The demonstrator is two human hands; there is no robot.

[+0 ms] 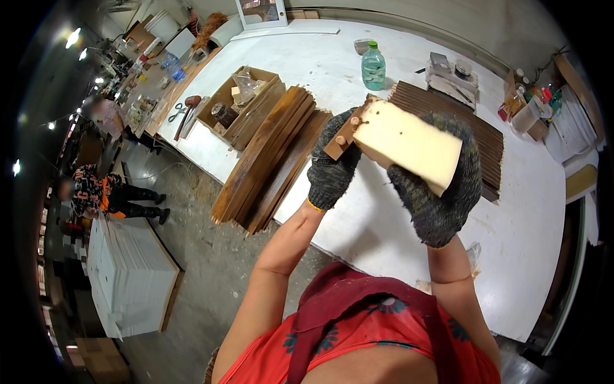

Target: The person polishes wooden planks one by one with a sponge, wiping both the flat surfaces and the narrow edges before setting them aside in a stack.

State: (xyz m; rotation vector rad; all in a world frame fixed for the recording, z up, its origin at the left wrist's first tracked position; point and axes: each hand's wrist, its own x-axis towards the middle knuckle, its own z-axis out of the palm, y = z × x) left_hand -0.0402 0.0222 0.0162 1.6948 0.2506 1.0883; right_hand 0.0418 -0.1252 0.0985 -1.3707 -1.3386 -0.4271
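Note:
My left hand [332,168], in a dark knitted glove, is closed around a short brown wooden strip [337,144]. Round light-brown dowels stick out near its end. In my right hand [441,208], gloved alike, is a thick cream foam block [409,137] with small dark specks. One end of the block touches or overlaps the strip, so part of the wood is hidden behind it. Both things are held above the white table [384,221]. Beyond my right hand lies a row of dark brown slats [483,153], side by side.
Long brown wooden strips [272,153] are stacked at the table's left edge. Behind them stands a wooden box [256,118] with bags and a jar. A green-capped bottle [373,67] stands at the back. Two people [96,192] are on the far left, near stacked white panels [131,275].

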